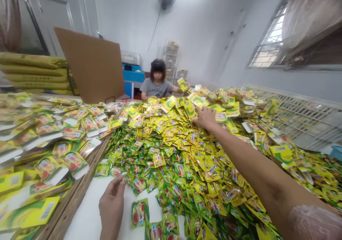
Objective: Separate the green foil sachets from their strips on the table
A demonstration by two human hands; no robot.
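My right hand (205,118) is stretched far across the heap, its fingers closed on the edge of a small yellow-and-green box (190,110). Around that hand lie more boxes of the same kind, on top of a mound of small sachets (187,154), yellow at the back and green with red print towards me. Low on the left, my left hand (112,206) hovers over the white table surface (87,200), thumb and fingers pinched together. Whatever those fingertips may hold cannot be made out. Beside it a single green sachet (139,213) lies flat.
Many open-flapped boxes (73,161) cover the left side, beyond a wooden rail (88,183). A co-worker (157,83) sits opposite, one hand near a raised box (182,84). At the back left stands a cardboard sheet (91,65). A white slatted rack (299,118) leans at the right.
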